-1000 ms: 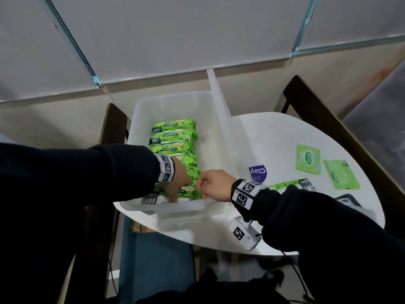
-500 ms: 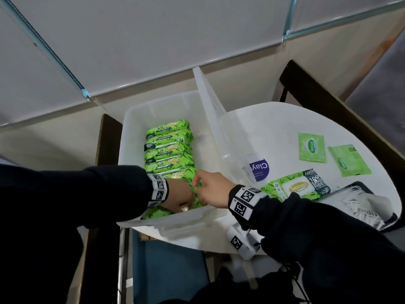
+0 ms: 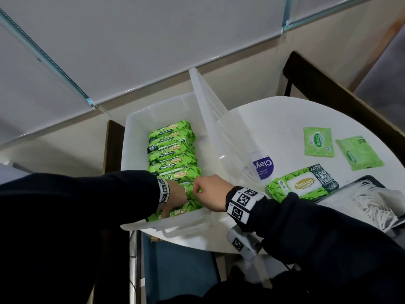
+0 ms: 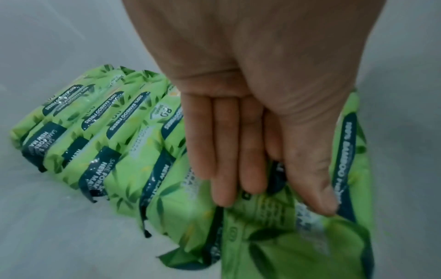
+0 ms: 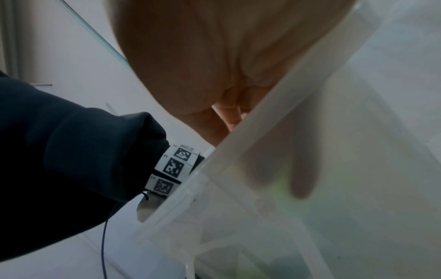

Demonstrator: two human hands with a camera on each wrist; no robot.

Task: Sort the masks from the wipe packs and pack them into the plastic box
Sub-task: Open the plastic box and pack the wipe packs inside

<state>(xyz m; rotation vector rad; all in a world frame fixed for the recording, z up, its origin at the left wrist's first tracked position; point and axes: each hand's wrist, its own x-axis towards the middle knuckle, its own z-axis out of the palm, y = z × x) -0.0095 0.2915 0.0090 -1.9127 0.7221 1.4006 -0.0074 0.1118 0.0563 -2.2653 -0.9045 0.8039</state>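
Lower centre of head view: left hand (image 3: 173, 197) w/ straight fingers pressing nearest pack (image 4: 274, 236) against row in box (image 3: 135, 137), right hand (image 3: 209, 191) pinching its edge, prob. to seat it; masks (image 3: 370, 205) lower right.

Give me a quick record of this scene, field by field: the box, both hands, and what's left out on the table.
box: clear plastic box, lid raised
contents: row of green wipe packs standing on edge
left hand: fingers straight, pressing the nearest pack
right hand: curled at the row's near end; grip unclear
table: large wipe pack, two flat green sachets
tray: white masks, unpacked
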